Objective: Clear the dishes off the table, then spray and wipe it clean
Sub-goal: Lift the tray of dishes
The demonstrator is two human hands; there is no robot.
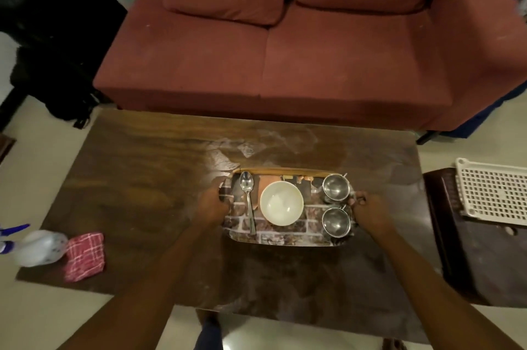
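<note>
A brick-patterned tray (285,237) rests on the dark wooden table (148,178). On it lie a metal spoon (247,192), a white bowl (281,203) and two steel cups (336,187) (336,221). My left hand (214,202) grips the tray's left edge. My right hand (369,211) grips its right edge. A spray bottle (38,247) lies on the table's near left corner, with a folded red checked cloth (84,255) beside it.
A red sofa (285,58) stands just behind the table. A dark side stool (479,249) at the right carries a white perforated rack (496,192). Black bags (57,50) sit on the floor at the far left. Whitish smears mark the tabletop behind the tray.
</note>
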